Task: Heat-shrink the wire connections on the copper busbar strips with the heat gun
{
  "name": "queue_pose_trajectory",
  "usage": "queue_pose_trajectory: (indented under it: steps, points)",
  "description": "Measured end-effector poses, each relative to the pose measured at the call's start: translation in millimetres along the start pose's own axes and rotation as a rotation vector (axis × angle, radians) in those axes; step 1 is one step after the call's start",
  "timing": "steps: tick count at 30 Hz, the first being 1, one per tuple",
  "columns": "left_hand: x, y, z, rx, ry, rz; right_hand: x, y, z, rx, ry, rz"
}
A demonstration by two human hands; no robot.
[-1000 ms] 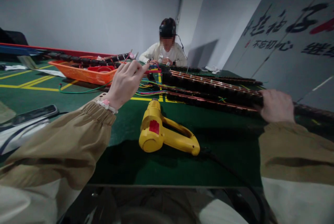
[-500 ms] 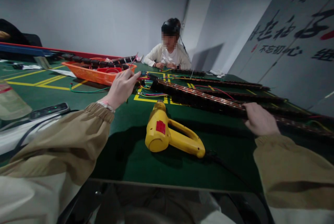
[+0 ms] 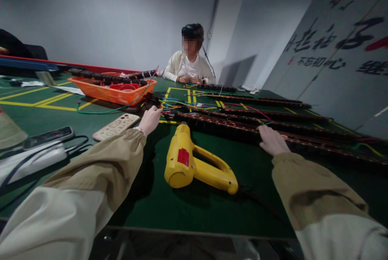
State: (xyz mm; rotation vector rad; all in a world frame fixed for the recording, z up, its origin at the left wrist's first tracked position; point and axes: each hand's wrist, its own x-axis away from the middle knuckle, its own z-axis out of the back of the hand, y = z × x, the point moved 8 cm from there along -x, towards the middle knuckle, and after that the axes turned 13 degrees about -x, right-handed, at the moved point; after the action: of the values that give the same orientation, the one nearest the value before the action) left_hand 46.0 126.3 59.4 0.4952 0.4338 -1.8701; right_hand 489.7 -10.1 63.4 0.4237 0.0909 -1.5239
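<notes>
A long dark strip with copper-coloured lines [image 3: 224, 121] lies across the green table, coloured wires [image 3: 169, 111] at its left end. My left hand [image 3: 150, 119] has its fingers closed around that wired end. On the strip's near edge, further right, is my right hand [image 3: 273, 140], its fingers wrapped over the edge. Between my hands, nearer to me, a yellow heat gun [image 3: 182, 159] rests on its side with its nozzle toward the strip.
Behind my left hand stands an orange basket [image 3: 112, 95] holding dark parts. A patterned phone [image 3: 117, 126], a power strip [image 3: 39, 159] and a dark device [image 3: 48, 137] lie at left. More strips [image 3: 266, 101] lie beyond. A person [image 3: 190, 64] sits across the table.
The strip has come down lower onto the table between my hands. Both hands moved with it, the right one also leftward. The patterned phone, hidden before, now shows beside my left hand.
</notes>
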Motion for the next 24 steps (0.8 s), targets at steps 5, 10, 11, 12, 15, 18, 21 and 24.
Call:
queue_pose_trajectory:
  steps: [5,10,11,12,15,18,21,24]
  points:
    - [6,-5,-5.2,0.122,0.017,0.033,-3,-2,6,-0.065,-0.056,-0.028]
    - [15,-9,-1.7,0.216,0.035,0.017,7,-47,53,-0.223,-0.059,0.046]
    - [17,-9,-0.9,0.232,0.041,0.012,14,-69,68,-0.271,-0.053,0.095]
    - [18,-10,-0.5,0.246,0.046,0.010,24,-93,82,-0.321,-0.050,0.151]
    - [21,-12,-1.1,0.278,0.052,0.015,63,-176,113,-0.450,-0.089,0.318]
    - [25,-14,-2.9,0.308,0.045,0.018,98,-241,111,-0.631,-0.208,0.401]
    - [28,-16,-3.4,0.332,0.027,0.024,112,-259,98,-0.632,-0.180,0.343]
    - [30,-17,-0.2,0.363,0.033,0.039,117,-253,89,-0.629,-0.186,0.321]
